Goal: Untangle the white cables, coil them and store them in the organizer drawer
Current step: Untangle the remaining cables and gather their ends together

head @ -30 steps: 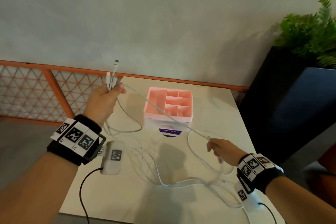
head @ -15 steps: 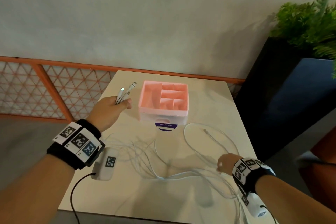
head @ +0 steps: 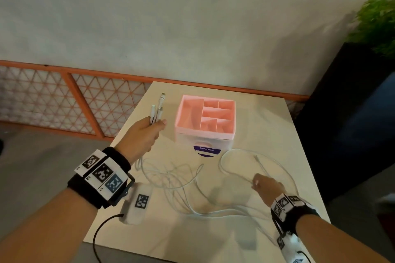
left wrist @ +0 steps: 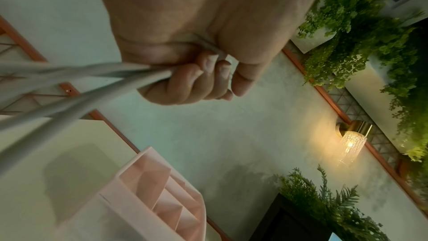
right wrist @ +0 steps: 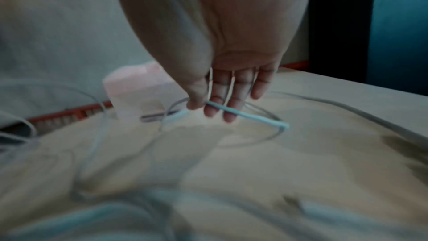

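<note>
A pale counter [head: 267,117] stood against a grey-green plaster wall [head: 192,17], with an orange lattice rail [head: 85,100] along the wall's foot and a dark planter [head: 342,113] with green leaves at the right; in the left wrist view a lit glass wall lamp [left wrist: 351,144] glowed on that wall. The organizer drawer [head: 205,121] was a pink tray with several open compartments on a white base with a purple label, and it sat near the far middle of the counter. The white cables [head: 183,179] lay in loose, crossing loops on the counter in front of the organizer, from the left hand across to the right wrist. The left hand [head: 143,136] was closed in a fist around a bundle of cables, whose three plug ends [head: 159,107] stood up above the thumb, just left of the organizer. The right hand [head: 267,186] was low over the counter, and its grip was a pinch of thumb and fingers on one cable strand [right wrist: 234,112]. Compared with half a second before, the right hand had reached forward to take this strand, while the left hand kept the same bundle in nearly the same place.
</note>
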`<action>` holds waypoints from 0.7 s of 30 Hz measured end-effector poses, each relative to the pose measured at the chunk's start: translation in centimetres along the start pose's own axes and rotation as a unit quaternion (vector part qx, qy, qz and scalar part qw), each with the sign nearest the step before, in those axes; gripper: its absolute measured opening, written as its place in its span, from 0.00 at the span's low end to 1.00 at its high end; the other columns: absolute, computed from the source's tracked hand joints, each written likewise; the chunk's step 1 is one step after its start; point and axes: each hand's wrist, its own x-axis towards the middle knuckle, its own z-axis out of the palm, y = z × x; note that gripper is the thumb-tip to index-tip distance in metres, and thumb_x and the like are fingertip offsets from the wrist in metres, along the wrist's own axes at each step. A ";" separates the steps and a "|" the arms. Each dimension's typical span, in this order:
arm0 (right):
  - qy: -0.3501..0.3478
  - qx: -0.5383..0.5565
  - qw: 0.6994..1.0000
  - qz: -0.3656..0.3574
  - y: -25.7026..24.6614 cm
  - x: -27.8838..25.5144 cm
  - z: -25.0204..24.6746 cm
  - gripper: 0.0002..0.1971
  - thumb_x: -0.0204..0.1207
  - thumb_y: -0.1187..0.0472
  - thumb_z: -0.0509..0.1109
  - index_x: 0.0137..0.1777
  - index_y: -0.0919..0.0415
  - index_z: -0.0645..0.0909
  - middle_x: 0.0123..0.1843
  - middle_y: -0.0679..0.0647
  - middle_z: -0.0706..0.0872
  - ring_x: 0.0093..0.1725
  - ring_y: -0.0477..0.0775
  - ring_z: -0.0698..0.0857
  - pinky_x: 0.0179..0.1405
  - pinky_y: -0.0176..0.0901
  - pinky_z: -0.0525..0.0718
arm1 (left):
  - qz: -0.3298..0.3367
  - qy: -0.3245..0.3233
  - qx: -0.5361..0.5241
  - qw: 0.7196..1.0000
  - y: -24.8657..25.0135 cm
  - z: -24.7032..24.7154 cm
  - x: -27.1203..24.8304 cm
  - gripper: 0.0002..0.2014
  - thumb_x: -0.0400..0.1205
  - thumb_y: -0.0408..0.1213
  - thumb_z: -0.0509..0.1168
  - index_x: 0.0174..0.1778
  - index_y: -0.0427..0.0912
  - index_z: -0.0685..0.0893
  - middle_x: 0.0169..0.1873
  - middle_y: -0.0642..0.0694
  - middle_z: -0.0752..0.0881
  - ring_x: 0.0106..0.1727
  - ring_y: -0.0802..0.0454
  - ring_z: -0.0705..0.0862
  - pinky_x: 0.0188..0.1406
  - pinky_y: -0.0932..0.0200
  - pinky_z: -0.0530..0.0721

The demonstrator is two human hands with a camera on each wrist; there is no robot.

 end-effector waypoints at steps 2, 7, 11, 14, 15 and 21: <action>0.044 0.159 0.985 -0.051 -1.5 -0.1 -2.4 0.05 0.78 0.57 0.65 0.50 0.53 0.72 0.41 0.51 0.85 0.40 0.56 0.84 0.44 0.47 0.79 | 0.015 -0.006 0.001 1.000 -0.3 0.5 0.0 0.15 0.83 0.42 0.62 0.31 0.47 0.68 0.20 0.56 0.63 0.20 0.57 0.59 0.18 0.65 0.59; 0.074 0.294 0.932 -0.198 -6.5 -2.3 -9.6 0.06 0.76 0.65 0.67 0.41 0.54 0.75 0.38 0.50 0.86 0.28 0.40 0.80 0.32 0.32 0.81 | 0.083 -0.037 0.076 0.993 0.0 2.9 -0.3 0.13 0.79 0.45 0.68 0.47 0.36 0.84 0.19 0.56 0.70 0.17 0.61 0.67 0.25 0.59 0.63; 0.037 0.302 0.909 -0.286 -9.7 -4.6 -13.9 0.02 0.75 0.61 0.69 0.45 0.56 0.78 0.43 0.56 0.87 0.41 0.59 0.83 0.39 0.42 0.84 | 0.144 -0.125 0.131 0.973 1.6 5.9 -1.2 0.16 0.81 0.41 0.67 0.65 0.45 0.82 0.43 0.65 0.79 0.35 0.55 0.80 0.31 0.76 0.70; 0.035 0.317 0.893 -0.319 -10.8 -5.4 -15.3 0.04 0.75 0.62 0.70 0.47 0.55 0.77 0.41 0.54 0.87 0.40 0.60 0.83 0.43 0.48 0.84 | 0.134 -0.165 0.129 0.969 1.3 7.5 -0.6 0.09 0.80 0.44 0.67 0.52 0.46 0.87 0.30 0.55 0.87 0.36 0.60 0.82 0.42 0.70 0.74; 0.037 0.326 0.887 -0.323 -10.9 -5.6 -15.4 0.05 0.75 0.64 0.69 0.48 0.55 0.76 0.41 0.53 0.87 0.40 0.60 0.83 0.43 0.48 0.83 | 0.129 -0.172 0.116 0.970 1.1 7.8 -0.5 0.07 0.81 0.44 0.66 0.44 0.47 0.87 0.29 0.59 0.87 0.36 0.64 0.82 0.44 0.69 0.75; 0.030 0.359 0.882 -0.304 -8.9 -6.2 -13.7 0.05 0.81 0.66 0.61 0.51 0.56 0.68 0.36 0.55 0.78 0.34 0.49 0.79 0.41 0.42 0.81 | 0.150 -0.091 0.151 0.973 1.2 7.4 0.1 0.11 0.84 0.44 0.60 0.37 0.47 0.80 0.29 0.58 0.77 0.31 0.65 0.75 0.30 0.71 0.69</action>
